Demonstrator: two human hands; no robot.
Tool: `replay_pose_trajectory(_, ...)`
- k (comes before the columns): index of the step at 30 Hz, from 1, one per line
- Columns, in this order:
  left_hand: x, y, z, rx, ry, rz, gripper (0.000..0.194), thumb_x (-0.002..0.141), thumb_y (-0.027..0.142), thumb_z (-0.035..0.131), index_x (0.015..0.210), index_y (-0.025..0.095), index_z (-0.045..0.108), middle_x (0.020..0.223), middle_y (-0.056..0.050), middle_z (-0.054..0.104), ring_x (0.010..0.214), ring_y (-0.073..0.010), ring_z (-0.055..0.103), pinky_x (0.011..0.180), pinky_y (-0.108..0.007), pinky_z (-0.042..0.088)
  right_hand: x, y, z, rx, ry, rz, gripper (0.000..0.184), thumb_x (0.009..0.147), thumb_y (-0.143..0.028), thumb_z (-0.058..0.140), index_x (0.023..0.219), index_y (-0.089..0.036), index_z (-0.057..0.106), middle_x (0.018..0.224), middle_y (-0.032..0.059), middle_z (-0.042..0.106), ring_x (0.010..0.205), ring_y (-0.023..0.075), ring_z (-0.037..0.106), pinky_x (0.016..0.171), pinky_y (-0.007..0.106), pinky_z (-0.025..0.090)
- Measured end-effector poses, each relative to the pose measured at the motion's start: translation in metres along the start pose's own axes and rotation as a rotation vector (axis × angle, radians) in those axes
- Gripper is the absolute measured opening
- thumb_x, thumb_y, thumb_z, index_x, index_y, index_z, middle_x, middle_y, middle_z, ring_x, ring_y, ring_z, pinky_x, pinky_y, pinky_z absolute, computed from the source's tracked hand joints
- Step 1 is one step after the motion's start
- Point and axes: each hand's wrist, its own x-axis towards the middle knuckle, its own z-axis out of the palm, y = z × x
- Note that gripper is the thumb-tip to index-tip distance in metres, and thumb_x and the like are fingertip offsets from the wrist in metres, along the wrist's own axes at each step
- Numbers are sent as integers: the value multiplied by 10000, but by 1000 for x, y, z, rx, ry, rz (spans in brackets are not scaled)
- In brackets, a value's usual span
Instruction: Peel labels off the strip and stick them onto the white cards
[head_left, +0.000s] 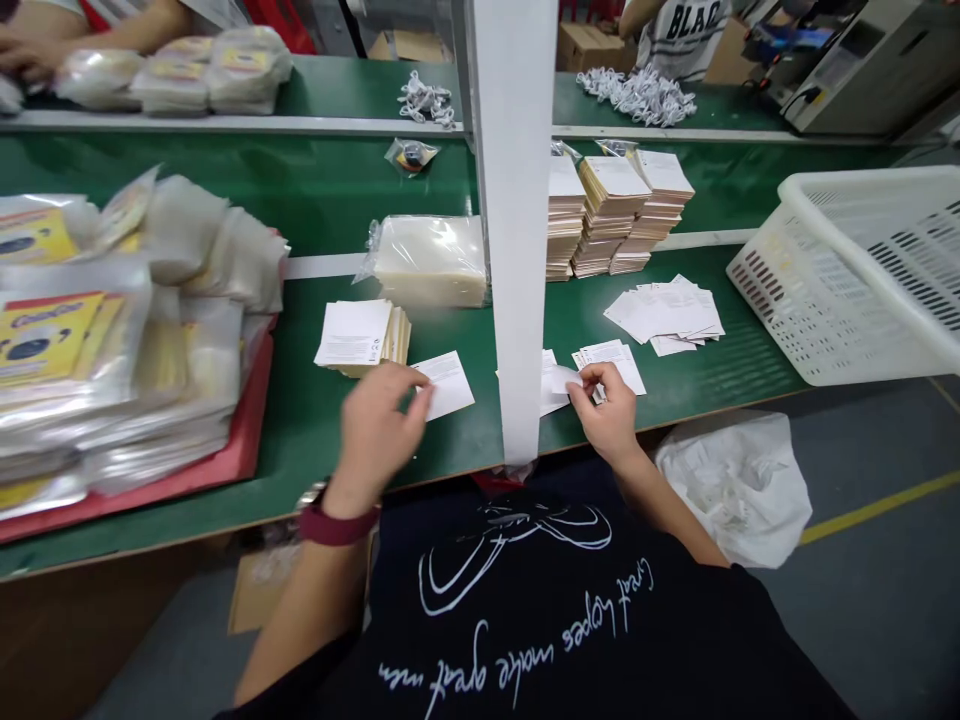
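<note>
My left hand, slightly blurred, is closed in a pinch at the left edge of a white printed card; whether it grips the card I cannot make out. Just behind it stands a stack of cards with printed white tops. On the other side of the post, my right hand pinches a small pale slip between thumb and fingertips. The slip overlaps a white card partly hidden by the post. Beside the right fingers lie several overlapping cards.
A white post rises between my hands. Filled clear bags heap on a red tray at left. Behind are a clear-wrapped bundle and tall card stacks. Loose cards and a white basket are right; a white sack sits below.
</note>
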Motion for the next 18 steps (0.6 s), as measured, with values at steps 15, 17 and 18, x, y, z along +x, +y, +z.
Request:
replay_pose_trajectory(15,27,89,95,-983,-543,-236,296,787,440,656,766,149,710,668,-24,692,720,-185,650,712,-305,539,-19,-2,-21,83,101,-357,84,849,-183,578,884,-259,578,767,13,626,722,190,579,712,392,478)
replay_pose_trajectory(17,24,92,97,-995,-553,-232,296,767,445,685,804,154,720,724,-37,718,752,-197,665,736,-323,551,-21,1,-25,196,106,-197,25,849,-237,595,841,-252,578,751,8,614,720,184,576,713,378,480)
replay_pose_trajectory(18,22,93,97,-1001,-555,-236,294,748,441,710,825,158,721,761,-45,729,763,-200,669,741,-329,556,-21,1,-27,290,92,-74,49,843,-269,610,818,-248,573,731,1,601,700,177,570,690,361,479)
